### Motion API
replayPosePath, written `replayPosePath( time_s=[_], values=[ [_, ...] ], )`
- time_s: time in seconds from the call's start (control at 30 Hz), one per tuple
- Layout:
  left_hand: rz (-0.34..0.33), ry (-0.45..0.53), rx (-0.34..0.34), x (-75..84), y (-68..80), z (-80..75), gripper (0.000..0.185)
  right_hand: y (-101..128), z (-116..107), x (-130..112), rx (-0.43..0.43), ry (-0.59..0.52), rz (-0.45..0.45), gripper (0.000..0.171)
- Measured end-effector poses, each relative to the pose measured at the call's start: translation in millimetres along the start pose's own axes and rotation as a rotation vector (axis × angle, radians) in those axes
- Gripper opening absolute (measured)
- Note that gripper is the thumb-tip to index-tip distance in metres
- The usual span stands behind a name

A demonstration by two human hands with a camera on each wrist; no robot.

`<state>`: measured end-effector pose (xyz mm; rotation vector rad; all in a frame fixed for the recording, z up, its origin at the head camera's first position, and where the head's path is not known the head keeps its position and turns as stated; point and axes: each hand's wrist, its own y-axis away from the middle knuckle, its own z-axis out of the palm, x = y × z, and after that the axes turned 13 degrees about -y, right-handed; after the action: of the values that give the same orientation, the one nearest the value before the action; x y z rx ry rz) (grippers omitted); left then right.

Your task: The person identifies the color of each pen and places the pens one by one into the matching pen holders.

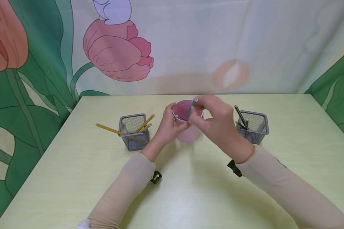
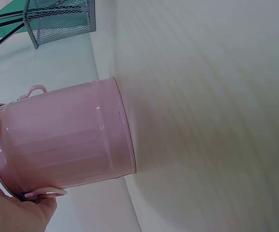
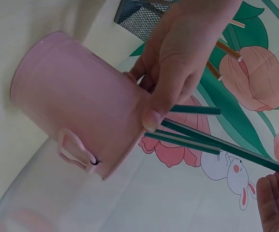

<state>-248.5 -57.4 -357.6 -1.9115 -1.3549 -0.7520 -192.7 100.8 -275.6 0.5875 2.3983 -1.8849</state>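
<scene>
A pink metal bucket [image 1: 188,134] with small side handles stands on the table in front of me. My left hand [image 1: 170,123] grips it at the rim, its thumb along the near side. With thumb and fingers, my right hand [image 1: 215,119] pinches a green pencil [image 1: 190,108] whose lower end is inside the bucket mouth. In the right wrist view this long pencil [image 3: 245,153] runs from the bucket to the right hand's fingers. Two other green pencils [image 3: 195,109] poke out of the bucket beside it. The left wrist view shows the bucket's side [image 2: 62,137] and part of the left hand [image 2: 13,210].
To the left stands a grey mesh pencil holder [image 1: 133,148] with yellow pencils [image 1: 110,128], one jutting out sideways. Another mesh holder [image 1: 259,127] with dark pencils [image 1: 240,114] is to the right, near my right forearm. A printed curtain [image 1: 189,47] hangs behind the table.
</scene>
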Motion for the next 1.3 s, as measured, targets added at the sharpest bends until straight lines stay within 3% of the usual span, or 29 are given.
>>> replayPosePath(
  time_s=[1.3],
  values=[
    [0.017,-0.049,0.012,-1.4,0.9,-1.0,0.086,32,25,27,-0.089,0.063,0.032,0.008]
  ],
)
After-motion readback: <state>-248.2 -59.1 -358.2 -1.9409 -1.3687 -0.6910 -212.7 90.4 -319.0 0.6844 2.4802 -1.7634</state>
